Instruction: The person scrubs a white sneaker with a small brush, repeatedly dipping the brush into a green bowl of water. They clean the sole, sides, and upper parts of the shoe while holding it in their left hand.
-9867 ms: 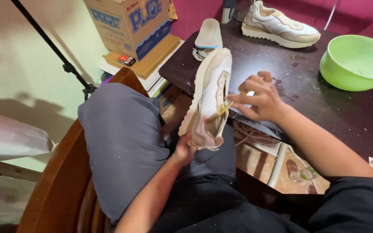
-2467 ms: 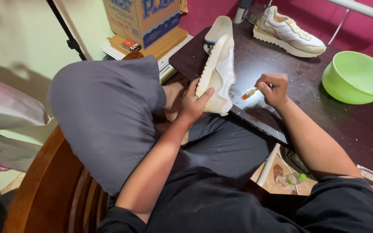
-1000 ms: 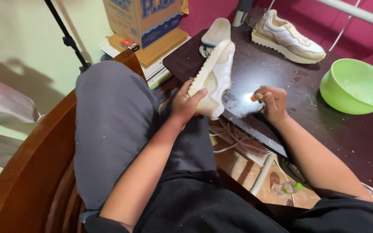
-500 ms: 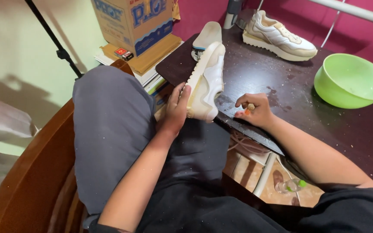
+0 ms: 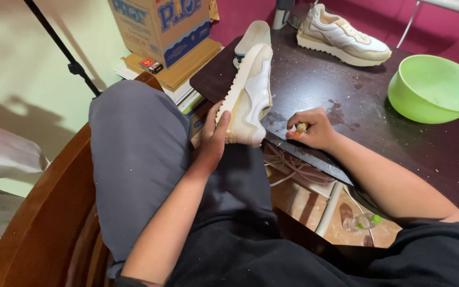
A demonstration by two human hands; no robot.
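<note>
My left hand (image 5: 214, 134) grips the heel of a cream and white sneaker (image 5: 251, 93), which stands on its side against the near edge of the dark table (image 5: 346, 101). My right hand (image 5: 312, 129) rests on the table edge just right of the shoe, fingers closed on a small tan piece with an orange tip (image 5: 299, 130). A second matching sneaker (image 5: 341, 36) sits upright at the far side of the table. A loose white insole (image 5: 252, 35) lies beyond the held shoe.
A light green bowl (image 5: 435, 87) stands at the table's right. A cardboard box (image 5: 160, 24) sits on stacked books at the left, with a small red matchbox (image 5: 149, 65) beside it. My raised knee in grey cloth (image 5: 134, 149) and a wooden chair arm (image 5: 49, 212) fill the left.
My right hand has come down from the sneaker's side to the table edge, still holding the small piece. My left hand keeps its hold on the heel, and the view has shifted slightly.
</note>
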